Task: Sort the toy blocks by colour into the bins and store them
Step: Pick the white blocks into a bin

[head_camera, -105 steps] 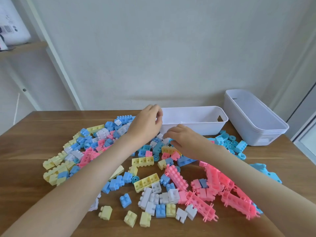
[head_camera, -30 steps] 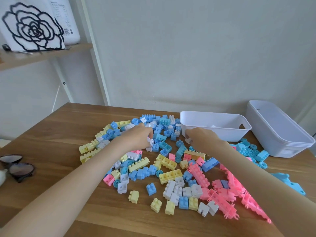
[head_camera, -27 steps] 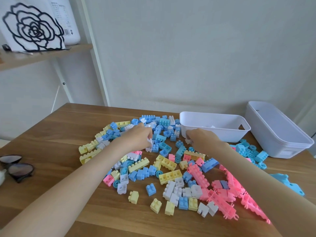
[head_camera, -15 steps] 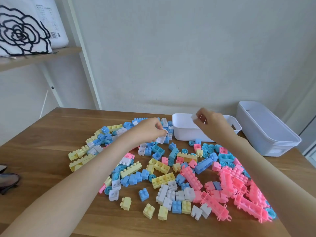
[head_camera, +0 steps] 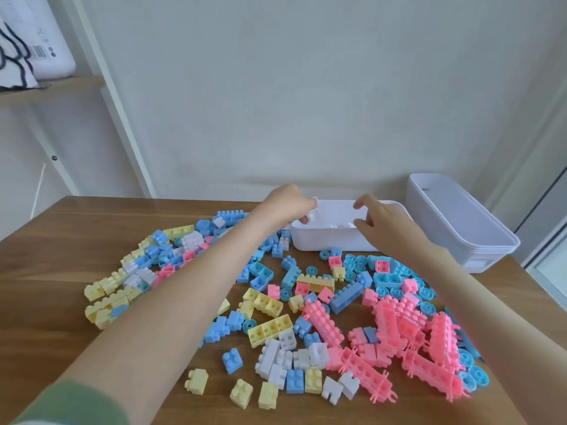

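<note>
Nearest on the wooden tabletop (head_camera: 55, 250) lie 3 loose yellow blocks (head_camera: 242, 393). Just behind them is a cluster of white blocks (head_camera: 283, 358), with long pink blocks (head_camera: 395, 329) heaped to the right. A green sleeve (head_camera: 61, 403) shows at the lower left corner. Farther on, blue blocks (head_camera: 346, 297) and blue rings (head_camera: 352, 266) are scattered among more yellow and pink pieces.

Both forearms reach across the pile. The left hand (head_camera: 287, 204) pinches a white block (head_camera: 315, 202) over the left end of the small white bin (head_camera: 325, 240). The right hand (head_camera: 383, 222) hovers over the bin's right half, fingers relaxed and apart, holding nothing. Pale pieces lie inside the bin, hard to make out.

A larger white bin (head_camera: 466, 231) stands just right of it, by the wall. A shelf (head_camera: 46, 90) is at far left.
</note>
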A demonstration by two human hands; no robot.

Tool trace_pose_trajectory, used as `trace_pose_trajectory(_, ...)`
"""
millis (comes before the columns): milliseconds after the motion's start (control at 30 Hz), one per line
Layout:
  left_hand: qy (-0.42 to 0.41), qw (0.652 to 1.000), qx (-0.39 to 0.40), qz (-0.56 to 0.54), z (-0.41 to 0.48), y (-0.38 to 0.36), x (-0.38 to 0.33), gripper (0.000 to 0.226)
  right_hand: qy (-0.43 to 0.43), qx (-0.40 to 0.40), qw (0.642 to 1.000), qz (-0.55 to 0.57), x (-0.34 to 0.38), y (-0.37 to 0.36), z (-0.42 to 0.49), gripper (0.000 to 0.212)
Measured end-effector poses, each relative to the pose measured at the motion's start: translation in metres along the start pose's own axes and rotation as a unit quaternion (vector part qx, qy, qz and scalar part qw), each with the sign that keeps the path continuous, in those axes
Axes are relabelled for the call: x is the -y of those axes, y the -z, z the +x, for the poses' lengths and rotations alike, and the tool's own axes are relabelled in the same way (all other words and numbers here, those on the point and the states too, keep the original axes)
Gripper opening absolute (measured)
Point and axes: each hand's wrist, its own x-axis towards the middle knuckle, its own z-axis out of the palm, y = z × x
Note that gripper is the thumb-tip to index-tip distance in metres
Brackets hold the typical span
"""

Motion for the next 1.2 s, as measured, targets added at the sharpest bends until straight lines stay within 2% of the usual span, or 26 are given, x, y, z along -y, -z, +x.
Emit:
trace_pose_trajectory(133,-0.015,0.997,0.068,0.037,-0.005,-0.012,0.002,0.035,0.101,0.047,0.993,0.031,0.024,0.004,-0.028,0.025)
trace_pose_trajectory(233,-0.075,0.996,0.038,0.001,-0.025,-0.017,0.014,0.034,0.174,0.113,0.976,0.068,0.040,0.003,-0.062,0.023)
trace_pose_trajectory(300,-0.114,0.993,0.004,0.021,-0.044,-0.016,0.020,0.030,0.224,0.157,0.957,0.099,0.046,0.000,-0.083,0.018)
trace_pose_trajectory(367,-0.138,0.986,0.009,0.089,-0.067,-0.013,0.027,0.019,0.261,0.203,0.937,0.112,0.049,-0.002,-0.099,0.015)
trace_pose_trajectory(433,-0.137,0.973,0.072,0.170,-0.094,-0.011,0.035,0.018,0.282,0.225,0.928,0.087,0.047,-0.004,-0.113,0.019)
trace_pose_trajectory(500,-0.123,0.937,0.122,0.302,-0.122,-0.011,0.046,0.028,0.290,0.213,0.932,0.052,0.044,-0.006,-0.127,0.021)
trace_pose_trajectory(567,-0.128,0.884,0.115,0.435,-0.145,-0.017,0.058,0.033,0.283,0.205,0.936,0.036,0.042,-0.010,-0.138,0.028)
trace_pose_trajectory(600,-0.129,0.875,0.110,0.454,-0.152,-0.021,0.064,0.032,0.279,0.208,0.937,0.029,0.042,-0.011,-0.141,0.030)
trace_pose_trajectory(800,-0.123,0.900,0.130,0.397,-0.166,-0.030,0.081,0.036,0.255,0.177,0.951,0.008,0.054,-0.013,-0.147,0.021)
trace_pose_trajectory(967,-0.122,0.925,0.079,0.350,-0.162,-0.037,0.089,0.027,0.206,0.112,0.971,-0.040,0.067,-0.017,-0.146,0.019)
trace_pose_trajectory(1100,-0.136,0.916,0.047,0.374,-0.164,-0.042,0.092,0.024,0.194,0.116,0.973,-0.052,0.078,-0.022,-0.143,0.015)
trace_pose_trajectory(1200,-0.129,0.932,0.071,0.332,-0.163,-0.042,0.095,0.025,0.190,0.133,0.972,-0.046,0.082,-0.020,-0.140,0.008)
